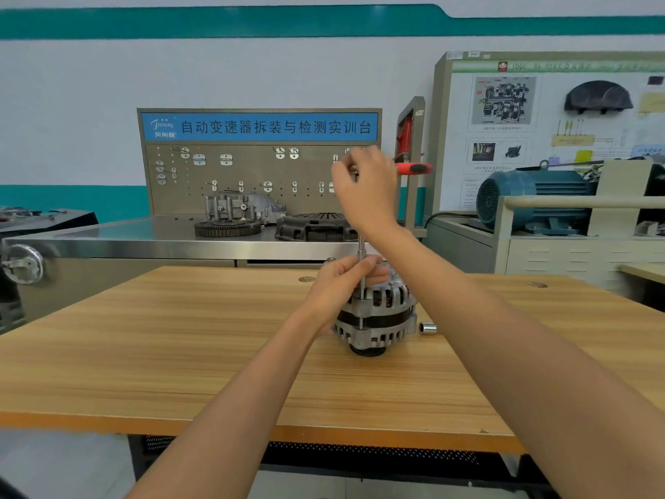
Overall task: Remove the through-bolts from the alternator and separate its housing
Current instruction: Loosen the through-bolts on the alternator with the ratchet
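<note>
Alternator (374,315): ribbed, slotted cast-aluminium housing in two halves with a dark band of stator between them, standing pulley-end down near the middle of the pale wood-grain laminate table (180,354).

Progress, judged: early. The two halves sit closed against the dark band, no gap showing. One slim bright through-bolt (361,320) runs down the near side at 6 o'clock on the body, seated. I see no loose bolts on the table, so I cannot say any are out. Separation is not begun.

Tool: a long thin steel T-handle driver shaft (361,261) stands upright over the top rim at about 11 o'clock on the alternator; its tip seems to be on a bolt head, though your fingers hide the contact. The red and black plastic crossbar grip (414,168) sticks out at 3 o'clock from your upper hand.

Hands: well apart, one above the other. Your right hand (367,185) is curled round the top of the handle. Your left hand (342,282) wraps the top of the alternator, steadying it, thumb and fingers beside the shaft.

A short polished chrome socket (427,328) lies on its side at 3 o'clock, just beside the housing.
</note>
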